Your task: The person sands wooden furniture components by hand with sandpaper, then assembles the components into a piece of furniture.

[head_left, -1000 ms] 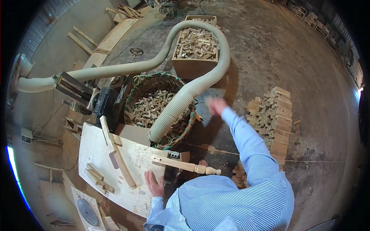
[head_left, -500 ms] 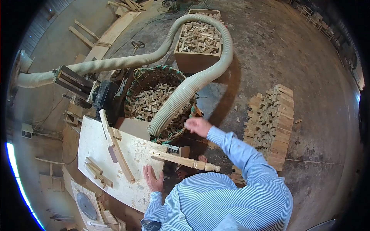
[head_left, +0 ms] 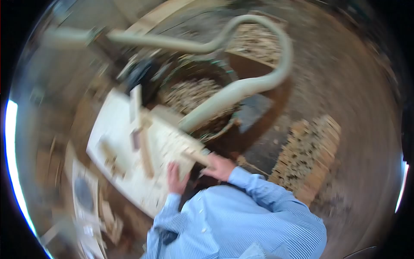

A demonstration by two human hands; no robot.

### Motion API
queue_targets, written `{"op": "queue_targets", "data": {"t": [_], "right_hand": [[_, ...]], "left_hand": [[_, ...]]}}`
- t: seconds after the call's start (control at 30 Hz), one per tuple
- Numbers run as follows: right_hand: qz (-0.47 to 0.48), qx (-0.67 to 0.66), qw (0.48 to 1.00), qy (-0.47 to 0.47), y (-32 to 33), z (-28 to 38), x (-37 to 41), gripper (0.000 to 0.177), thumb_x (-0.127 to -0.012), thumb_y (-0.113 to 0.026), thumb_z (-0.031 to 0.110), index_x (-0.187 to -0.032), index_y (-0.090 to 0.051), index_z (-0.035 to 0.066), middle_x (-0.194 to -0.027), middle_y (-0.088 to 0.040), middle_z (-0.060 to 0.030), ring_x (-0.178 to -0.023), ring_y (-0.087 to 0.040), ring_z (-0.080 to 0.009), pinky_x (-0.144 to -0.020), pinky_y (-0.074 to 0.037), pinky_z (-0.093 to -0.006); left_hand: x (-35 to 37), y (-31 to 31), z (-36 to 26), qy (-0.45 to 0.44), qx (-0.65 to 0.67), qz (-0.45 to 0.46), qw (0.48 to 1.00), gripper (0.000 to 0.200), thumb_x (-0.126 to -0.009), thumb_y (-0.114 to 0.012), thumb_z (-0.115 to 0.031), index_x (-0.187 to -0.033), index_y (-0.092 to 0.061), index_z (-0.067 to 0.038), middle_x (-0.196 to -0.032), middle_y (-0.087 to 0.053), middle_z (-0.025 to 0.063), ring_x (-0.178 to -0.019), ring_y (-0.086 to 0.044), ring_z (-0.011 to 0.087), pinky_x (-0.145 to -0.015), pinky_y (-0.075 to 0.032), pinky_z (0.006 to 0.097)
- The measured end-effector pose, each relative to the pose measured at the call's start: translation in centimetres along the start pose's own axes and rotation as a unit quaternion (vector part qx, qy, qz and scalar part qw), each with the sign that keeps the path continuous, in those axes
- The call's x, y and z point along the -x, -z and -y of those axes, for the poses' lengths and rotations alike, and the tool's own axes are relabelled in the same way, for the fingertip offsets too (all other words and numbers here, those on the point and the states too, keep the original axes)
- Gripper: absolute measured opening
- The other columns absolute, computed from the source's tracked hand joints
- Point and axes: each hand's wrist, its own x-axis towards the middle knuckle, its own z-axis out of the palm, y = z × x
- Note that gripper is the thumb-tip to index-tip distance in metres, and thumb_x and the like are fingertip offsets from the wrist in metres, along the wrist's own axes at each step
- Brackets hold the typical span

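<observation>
My left hand [head_left: 177, 179] lies on the near edge of the pale worktable [head_left: 116, 123], its fingers stretched out and flat. My right hand [head_left: 221, 167] is closed round a turned wooden leg [head_left: 195, 157], whose squared end rests over the table's right corner. The leg's turned end is hidden by the hand and sleeve. A long wooden strip [head_left: 145, 151] with a dark pad on it lies across the table, left of my left hand. Short wood pieces [head_left: 111, 157] sit farther left. Motion smears the whole view.
A wide ribbed hose [head_left: 246, 88] loops over a basket [head_left: 235, 114] of wood offcuts beyond the table. Behind it stands a box [head_left: 250, 60] filled with more offcuts. Stacked wooden blocks [head_left: 321, 146] stand on the floor at right. A round disc [head_left: 82, 190] is at lower left.
My right hand has come down from above the basket's edge onto the wooden leg. My left hand stays flat on the table. The whole view has shifted and turned.
</observation>
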Motion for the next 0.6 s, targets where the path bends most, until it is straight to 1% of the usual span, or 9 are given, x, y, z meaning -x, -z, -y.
{"op": "queue_targets", "data": {"t": [0.03,0.07,0.1,0.2,0.23,0.3,0.43,0.5,0.6], "right_hand": [[0.033,0.03,0.997,-0.057,0.3,0.3,-0.2,0.067,-0.091,-0.074,0.052,-0.138,-0.058,0.008,-0.115,-0.069,-0.0217,-0.111,-0.068,-0.0412,-0.097,-0.054,-0.0478],[0.028,-0.005,0.998,-0.06,1.0,1.2,-0.2,0.06,-0.091,-0.075,0.046,-0.135,-0.06,0.009,-0.111,-0.072,-0.0198,-0.106,-0.07,-0.04,-0.091,-0.056,-0.0473],[0.032,-0.011,0.998,-0.053,0.7,0.4,-0.2,0.059,-0.093,-0.073,0.049,-0.134,-0.059,0.01,-0.114,-0.072,-0.023,-0.105,-0.07,-0.0445,-0.089,-0.056,-0.0519],[0.016,0.032,0.999,-0.038,1.1,0.9,-0.2,0.051,-0.1,-0.066,0.038,-0.142,-0.055,0.011,-0.119,-0.072,-0.0241,-0.109,-0.069,-0.0464,-0.09,-0.055,-0.0524],[0.011,0.055,0.998,-0.037,0.7,0.3,-0.4,0.05,-0.102,-0.064,0.039,-0.142,-0.055,0.01,-0.116,-0.073,-0.0251,-0.107,-0.069,-0.0476,-0.09,-0.056,-0.0525],[0.014,0.068,0.995,-0.065,0.3,0.3,-0.8,0.05,-0.104,-0.063,0.04,-0.142,-0.054,0.008,-0.115,-0.072,-0.0267,-0.107,-0.069,-0.0491,-0.089,-0.055,-0.0534],[0.039,0.098,0.988,-0.114,0.3,2.6,-1.2,0.051,-0.105,-0.061,0.041,-0.142,-0.054,0.006,-0.116,-0.072,-0.0283,-0.107,-0.069,-0.0498,-0.089,-0.055,-0.0538],[0.008,0.11,0.991,-0.075,0.2,1.9,-1.2,0.052,-0.106,-0.061,0.042,-0.142,-0.054,0.006,-0.115,-0.072,-0.0288,-0.107,-0.069,-0.0503,-0.088,-0.056,-0.0534],[0.01,0.13,0.988,-0.082,0.1,1.9,-1.3,0.052,-0.106,-0.061,0.042,-0.142,-0.054,0.006,-0.113,-0.073,-0.0293,-0.106,-0.07,-0.0508,-0.087,-0.056,-0.0535]], "left_hand": [[-0.1,0.1,-0.4,0.01,-0.019,0.01,1.0,0.067,-0.087,-0.084,-0.028,-0.141,-0.06,0.001,-0.15,-0.054,0.0253,-0.145,-0.046,0.0452,-0.122,-0.038,0.0523],[-0.4,0.3,-0.8,0.021,0.021,-0.009,1.0,0.063,-0.089,-0.083,-0.028,-0.142,-0.061,-0.001,-0.15,-0.055,0.0239,-0.144,-0.048,0.0428,-0.121,-0.04,0.051],[-0.6,0.9,-1.4,0.038,0.05,-0.027,0.998,0.059,-0.091,-0.081,-0.028,-0.142,-0.061,-0.004,-0.148,-0.056,0.0231,-0.142,-0.051,0.0416,-0.119,-0.043,0.0488],[-2.8,5.3,-1.3,0.014,-0.025,-0.11,0.994,0.047,-0.094,-0.079,-0.028,-0.133,-0.066,-0.006,-0.139,-0.062,0.0215,-0.127,-0.061,0.0411,-0.107,-0.052,0.0488],[-3.0,6.9,0.2,0.036,-0.032,-0.123,0.991,0.047,-0.094,-0.079,-0.028,-0.133,-0.066,-0.006,-0.139,-0.062,0.0215,-0.127,-0.061,0.0411,-0.107,-0.052,0.0488],[-4.3,9.9,3.5,0.064,-0.092,-0.224,0.968,0.042,-0.094,-0.078,-0.025,-0.13,-0.068,-0.005,-0.132,-0.066,0.0206,-0.124,-0.062,0.04,-0.104,-0.052,0.0481],[-5.9,16.5,12.5,0.16,-0.221,-0.345,0.898,0.033,-0.094,-0.077,-0.024,-0.121,-0.071,-0.005,-0.12,-0.069,0.0192,-0.118,-0.063,0.0388,-0.102,-0.051,0.048],[-6.9,19.7,17.2,0.264,-0.226,-0.339,0.874,0.036,-0.095,-0.075,-0.032,-0.119,-0.072,-0.004,-0.118,-0.068,0.0193,-0.117,-0.062,0.0386,-0.103,-0.05,0.0479],[-9.2,22.9,21.8,0.345,-0.28,-0.327,0.834,0.046,-0.095,-0.073,-0.042,-0.121,-0.072,-0.004,-0.121,-0.068,0.0192,-0.118,-0.062,0.0385,-0.104,-0.05,0.0469]]}}
